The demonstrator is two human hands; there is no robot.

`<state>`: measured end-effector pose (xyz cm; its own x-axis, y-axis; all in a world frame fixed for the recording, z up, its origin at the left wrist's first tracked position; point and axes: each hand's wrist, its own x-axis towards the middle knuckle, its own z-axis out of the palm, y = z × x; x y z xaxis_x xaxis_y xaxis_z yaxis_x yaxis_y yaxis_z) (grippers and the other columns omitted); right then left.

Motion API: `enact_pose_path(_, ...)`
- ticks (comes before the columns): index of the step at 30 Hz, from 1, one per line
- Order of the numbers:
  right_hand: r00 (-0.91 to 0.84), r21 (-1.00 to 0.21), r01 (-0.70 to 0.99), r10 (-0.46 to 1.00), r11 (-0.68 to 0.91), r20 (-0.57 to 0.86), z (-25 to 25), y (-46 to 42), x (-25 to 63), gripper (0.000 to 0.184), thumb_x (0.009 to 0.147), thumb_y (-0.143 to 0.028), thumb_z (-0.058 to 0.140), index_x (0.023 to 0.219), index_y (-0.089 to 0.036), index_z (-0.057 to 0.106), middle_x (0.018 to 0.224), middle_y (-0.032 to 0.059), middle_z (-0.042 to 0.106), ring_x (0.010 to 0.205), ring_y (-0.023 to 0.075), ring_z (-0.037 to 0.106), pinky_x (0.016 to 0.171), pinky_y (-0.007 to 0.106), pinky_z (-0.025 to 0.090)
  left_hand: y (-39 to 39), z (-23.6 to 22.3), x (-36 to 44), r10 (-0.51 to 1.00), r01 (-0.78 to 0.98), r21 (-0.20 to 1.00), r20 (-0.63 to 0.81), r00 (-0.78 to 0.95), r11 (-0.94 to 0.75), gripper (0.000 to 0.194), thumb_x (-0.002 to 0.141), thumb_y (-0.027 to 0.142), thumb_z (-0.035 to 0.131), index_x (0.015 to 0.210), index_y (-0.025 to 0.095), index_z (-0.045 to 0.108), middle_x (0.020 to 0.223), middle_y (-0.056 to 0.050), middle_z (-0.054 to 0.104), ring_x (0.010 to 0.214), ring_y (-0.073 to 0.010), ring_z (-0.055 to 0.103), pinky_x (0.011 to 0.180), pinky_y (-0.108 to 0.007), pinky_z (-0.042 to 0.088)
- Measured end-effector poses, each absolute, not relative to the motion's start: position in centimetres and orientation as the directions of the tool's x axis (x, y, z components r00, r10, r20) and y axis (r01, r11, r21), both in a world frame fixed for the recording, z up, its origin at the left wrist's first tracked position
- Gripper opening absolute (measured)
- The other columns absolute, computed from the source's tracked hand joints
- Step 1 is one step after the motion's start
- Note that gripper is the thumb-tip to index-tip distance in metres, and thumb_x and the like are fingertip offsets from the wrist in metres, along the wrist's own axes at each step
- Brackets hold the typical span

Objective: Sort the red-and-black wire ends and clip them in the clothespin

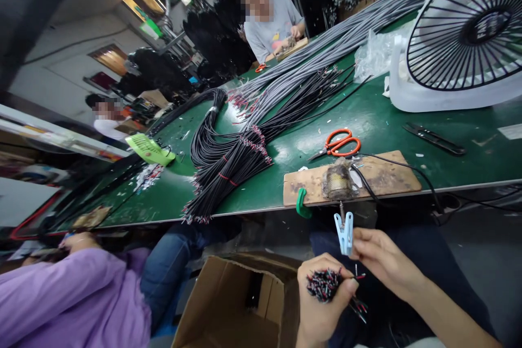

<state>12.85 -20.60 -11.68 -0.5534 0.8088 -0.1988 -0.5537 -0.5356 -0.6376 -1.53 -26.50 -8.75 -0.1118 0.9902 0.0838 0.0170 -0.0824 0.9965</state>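
Observation:
In my left hand (320,299) is a thick bundle of thin cables (324,285), gripped in the closed fist, with red, white and black wire ends facing up. A few loose wire ends stick out beside my left thumb. My right hand (377,255) has its fingers closed at the side of a light blue clothespin (345,235), partly hidden behind it. That clothespin hangs at the metal shaft of a small motor (339,182). The motor is fixed to a wooden board (391,171) at the table edge, beside a green clamp (302,204).
On the green table (379,125) lie orange-handled scissors (340,144), black snips (434,138), black cable bundles (228,157) and grey cables (293,76). A fan (444,100) stands at right. Below is an open cardboard box (216,304). A person in purple (81,299) sits left; another sits opposite.

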Motion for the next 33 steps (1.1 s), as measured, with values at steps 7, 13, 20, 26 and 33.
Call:
enact_pose_path(7, -0.527, -0.620, -0.606, 0.835, -0.498, -0.156, -10.8, -17.8, 11.3, 0.040, 0.076, -0.048, 0.080, 0.065, -0.013, 0.065, 0.064, -0.0014, 0.052, 0.059, 0.0099, 0.041, 0.055, 0.021, 0.038, -25.5, -7.7, -2.4, 0.964, 0.091, 0.977, 0.207, -0.166, -0.195, 0.009, 0.073, 0.021, 0.081, 0.068, 0.019, 0.075, 0.061, -0.001, 0.069, 0.055, -0.0147, 0.062, 0.057, -0.022, 0.048)
enact_pose_path(13, -0.527, -0.596, -0.618, 0.833, -0.513, -0.170, -11.1, -17.9, 10.9, 0.037, 0.075, -0.046, 0.082, 0.066, -0.014, 0.065, 0.061, -0.0025, 0.051, 0.059, 0.0102, 0.043, 0.055, 0.021, 0.040, -25.0, -8.4, -2.3, 0.964, 0.062, 0.981, 0.194, -0.184, -0.186, 0.008, 0.074, 0.019, 0.081, 0.069, 0.019, 0.075, 0.061, 0.000, 0.068, 0.055, -0.0139, 0.060, 0.056, -0.022, 0.047)
enact_pose_path(20, -0.529, -0.580, -0.622, 0.828, -0.527, -0.185, -10.5, -17.6, 10.9, 0.036, 0.070, -0.045, 0.085, 0.069, -0.013, 0.069, 0.064, -0.0019, 0.053, 0.059, 0.0092, 0.044, 0.055, 0.019, 0.041, -24.9, -8.7, -2.1, 0.972, 0.075, 0.987, 0.153, -0.181, -0.141, 0.007, 0.074, 0.018, 0.080, 0.070, 0.019, 0.075, 0.061, 0.000, 0.068, 0.054, -0.0135, 0.060, 0.056, -0.023, 0.046)
enact_pose_path(26, -0.538, -0.561, -0.623, 0.819, -0.545, -0.198, -11.0, -17.8, 10.8, 0.040, 0.069, -0.049, 0.085, 0.068, -0.013, 0.070, 0.065, -0.0010, 0.055, 0.059, 0.0097, 0.046, 0.055, 0.020, 0.043, -25.0, -9.0, -1.9, 0.982, 0.048, 0.997, 0.076, -0.174, -0.069, 0.011, 0.076, 0.020, 0.078, 0.067, 0.018, 0.073, 0.058, 0.001, 0.065, 0.049, -0.0120, 0.056, 0.054, -0.023, 0.046)
enact_pose_path(33, -0.499, -0.566, -0.619, 0.829, -0.545, -0.253, -13.4, -18.1, 11.2, 0.049, 0.073, -0.064, 0.074, 0.071, -0.015, 0.075, 0.067, 0.0029, 0.063, 0.061, 0.0137, 0.052, 0.060, 0.026, 0.046, -25.5, -9.4, -1.9, 0.980, 0.020, 0.999, 0.051, -0.194, -0.048, 0.007, 0.075, 0.021, 0.079, 0.069, 0.019, 0.074, 0.061, 0.001, 0.065, 0.051, -0.0129, 0.058, 0.057, -0.025, 0.047)
